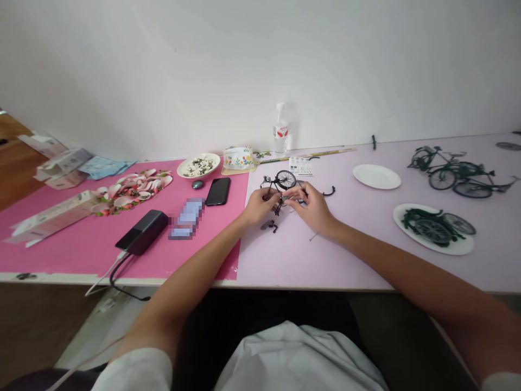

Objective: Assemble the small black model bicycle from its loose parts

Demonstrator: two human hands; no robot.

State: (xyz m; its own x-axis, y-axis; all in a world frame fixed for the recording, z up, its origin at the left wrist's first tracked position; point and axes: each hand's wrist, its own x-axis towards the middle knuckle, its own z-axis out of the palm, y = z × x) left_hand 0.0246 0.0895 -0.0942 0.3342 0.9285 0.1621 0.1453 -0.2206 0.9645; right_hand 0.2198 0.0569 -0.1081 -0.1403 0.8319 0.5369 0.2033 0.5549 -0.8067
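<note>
Both hands meet over the lilac half of the table, around a small dark model bicycle (286, 180). My left hand (259, 207) is closed on its frame, and a spoked wheel shows just beyond the fingers. The thumb and fingers of my right hand (310, 205) pinch close against the bicycle; what they grip is too small to make out. Small black parts (273, 227) lie below my left hand. A curved black piece (330, 191) rests right of my right hand, and a thin pin (313, 237) lies under its wrist.
Finished-looking model bicycles (451, 172) stand at the right, near a plate of green parts and wheels (468, 247) and a white plate (376, 177). A bottle (280, 130) and instruction sheet (300, 166) are behind. Phone (218, 191), power bank (142, 232) and petals (138, 187) lie left.
</note>
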